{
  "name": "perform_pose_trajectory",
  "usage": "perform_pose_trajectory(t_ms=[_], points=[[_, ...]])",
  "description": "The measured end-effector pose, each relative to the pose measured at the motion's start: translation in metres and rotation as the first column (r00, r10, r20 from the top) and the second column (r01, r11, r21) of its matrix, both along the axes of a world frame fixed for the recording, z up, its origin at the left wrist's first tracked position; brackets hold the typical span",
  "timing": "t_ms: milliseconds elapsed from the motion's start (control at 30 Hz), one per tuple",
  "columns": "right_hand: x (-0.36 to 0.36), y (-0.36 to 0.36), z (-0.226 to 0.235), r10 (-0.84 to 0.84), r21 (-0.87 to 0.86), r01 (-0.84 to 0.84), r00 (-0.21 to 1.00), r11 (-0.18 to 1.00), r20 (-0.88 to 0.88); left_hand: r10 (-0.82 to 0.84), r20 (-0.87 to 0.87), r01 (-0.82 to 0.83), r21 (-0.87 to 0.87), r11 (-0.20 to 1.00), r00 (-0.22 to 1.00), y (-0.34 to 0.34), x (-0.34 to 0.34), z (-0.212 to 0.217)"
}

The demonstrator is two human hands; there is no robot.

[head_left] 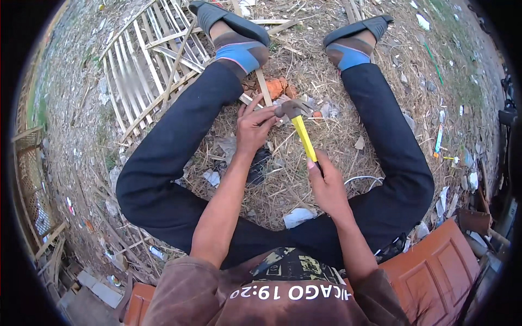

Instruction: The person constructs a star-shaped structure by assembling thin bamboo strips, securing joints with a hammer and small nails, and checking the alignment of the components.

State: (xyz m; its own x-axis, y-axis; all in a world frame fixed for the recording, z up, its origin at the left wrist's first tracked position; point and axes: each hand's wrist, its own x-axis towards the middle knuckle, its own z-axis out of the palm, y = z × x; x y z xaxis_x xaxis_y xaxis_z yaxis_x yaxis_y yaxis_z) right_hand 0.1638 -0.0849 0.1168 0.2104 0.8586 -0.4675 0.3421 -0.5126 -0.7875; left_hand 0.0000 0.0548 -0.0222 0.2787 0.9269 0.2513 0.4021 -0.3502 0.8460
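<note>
My right hand (328,185) is wrapped round the lower handle of a claw hammer (304,137) with a yellow shaft and a dark metal head. The striking face of the hammer is right at the fingertips of my left hand (253,127). My left fingers are pinched together beside crossing wooden strips (264,88); what they hold, perhaps something small, is hidden. An orange-red broken brick (277,87) lies on the ground just beyond the strips.
A slatted wooden frame (157,60) lies at the far left, near my left sandal (231,23). My legs are bent outward on both sides of the work. Brown wooden panels (435,271) lie at the near right. Straw, plastic scraps and a white piece of litter (298,218) cover the dirt.
</note>
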Motion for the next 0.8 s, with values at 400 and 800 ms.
perform_pose_trajectory(t_ms=[400,800], points=[[0.0,-0.004,-0.016,-0.081,0.021,0.082,0.997,0.996,-0.016,-0.012,-0.028,0.011,-0.005,1.0,1.0,0.0,-0.001,0.006],[0.001,-0.01,-0.023,-0.094,0.01,0.094,0.994,0.995,-0.057,0.025,-0.083,-0.021,0.056,0.998,0.996,-0.006,0.001,0.006]])
